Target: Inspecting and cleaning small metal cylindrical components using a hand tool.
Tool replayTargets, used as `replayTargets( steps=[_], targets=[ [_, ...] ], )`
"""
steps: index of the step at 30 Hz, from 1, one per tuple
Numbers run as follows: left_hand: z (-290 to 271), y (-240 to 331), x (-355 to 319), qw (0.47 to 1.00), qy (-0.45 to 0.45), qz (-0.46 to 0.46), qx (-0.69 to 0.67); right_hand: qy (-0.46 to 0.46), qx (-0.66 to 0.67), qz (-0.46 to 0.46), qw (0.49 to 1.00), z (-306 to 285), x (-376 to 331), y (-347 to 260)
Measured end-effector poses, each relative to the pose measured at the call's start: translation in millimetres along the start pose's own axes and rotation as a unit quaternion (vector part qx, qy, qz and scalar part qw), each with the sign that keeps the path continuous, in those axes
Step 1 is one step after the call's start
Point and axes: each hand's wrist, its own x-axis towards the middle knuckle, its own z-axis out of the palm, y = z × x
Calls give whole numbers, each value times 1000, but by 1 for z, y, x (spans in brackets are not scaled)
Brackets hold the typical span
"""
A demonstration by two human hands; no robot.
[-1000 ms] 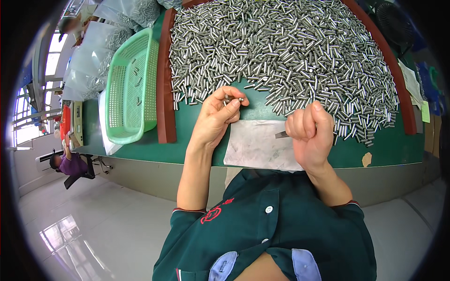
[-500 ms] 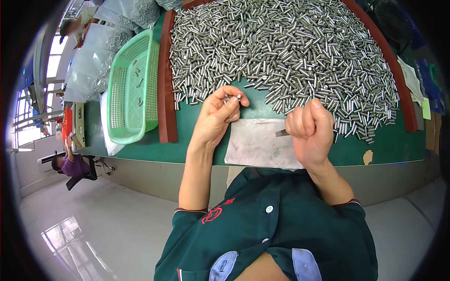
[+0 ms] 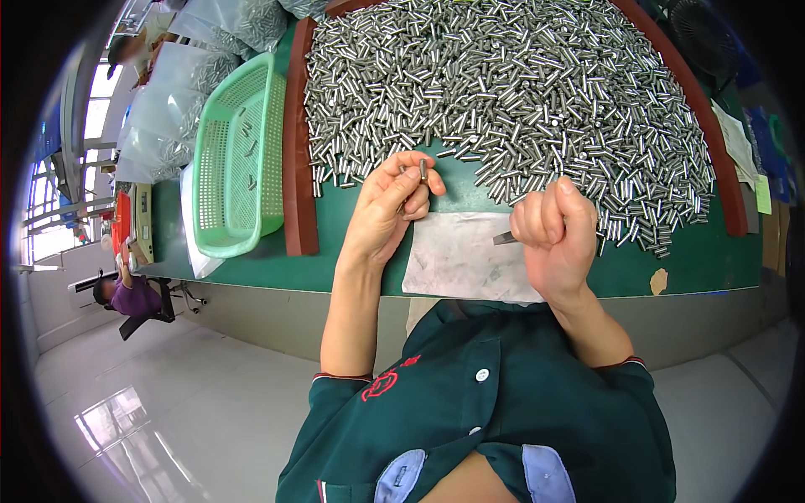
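Observation:
My left hand [image 3: 379, 214] is closed, with a short steel pin [image 3: 423, 171] upright between thumb and fingers. At least one more pin shows among its curled fingers. To the right, my right hand [image 3: 560, 243] makes a fist around a tool whose flat, dark metal tip [image 3: 504, 238] sticks out to the left; the rest is hidden, so its kind is unclear. Beneath and between both hands lies a stained whitish cloth [image 3: 457, 260]. Beyond them spreads a large heap of shiny steel pins [image 3: 503, 92] on the green tabletop [image 3: 369, 283].
Red-brown bars [image 3: 300, 201] border the heap. Left of it stands a light green perforated basket [image 3: 226, 239] with a few pins inside. Clear plastic bags [image 3: 159, 117], a scale [image 3: 141, 222] and a seated person [image 3: 134, 295] are farther left. A fan [image 3: 703, 38] stands far right.
In my left hand, the pin has turned from end-on to upright, its side now showing. The fingers have shifted slightly. My right hand keeps its place.

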Motion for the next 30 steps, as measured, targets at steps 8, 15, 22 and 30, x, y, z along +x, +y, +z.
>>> replayTargets(
  steps=[8, 15, 22, 30],
  targets=[
    [33, -2, -30, 928, 47, 21, 368, 6, -1, 8, 1000, -1, 0, -1],
    [59, -25, -41, 710, 26, 123, 693, -20, 13, -33, 999, -1, 1, 3],
    [59, -27, -41, 701, 19, 129, 701, -27, -31, -37, 998, 6, 4, 7],
    [59, -27, -40, 706, 21, 130, 696, -22, -48, -26, 998, 9, 6, 8]
  ],
)
